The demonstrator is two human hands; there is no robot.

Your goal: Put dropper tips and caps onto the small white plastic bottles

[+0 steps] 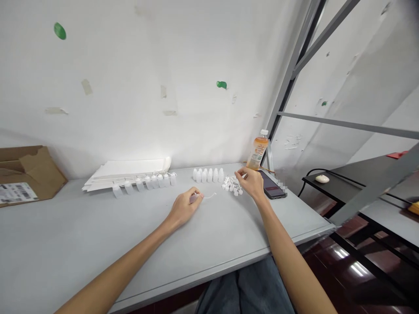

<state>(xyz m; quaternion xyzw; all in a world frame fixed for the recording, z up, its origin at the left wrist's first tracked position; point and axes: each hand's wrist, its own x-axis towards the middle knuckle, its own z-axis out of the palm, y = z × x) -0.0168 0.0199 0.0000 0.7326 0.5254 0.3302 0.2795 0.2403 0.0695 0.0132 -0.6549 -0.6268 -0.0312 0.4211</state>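
My left hand [186, 206] is closed around a small translucent white plastic bottle [194, 198], mostly hidden by the fingers. A thin white strip [210, 196] sticks out to the right of that hand. My right hand [251, 181] hovers at the right edge of a pile of small white caps [231, 185] with thin tails. Its thumb and fingertips are drawn together; whether a cap is between them I cannot make out. Behind the hands, several small white bottles [208, 175] stand upright in a tight group. To the left, a row of similar bottles [139, 185] with strips attached stands spread out.
White sheets [131, 170] are stacked against the wall, behind the left row. An open cardboard box [29, 172] sits at the far left. A drink bottle [258, 151] and a phone [272, 185] are beside my right hand. A grey metal frame [294, 78] rises at the table's right end.
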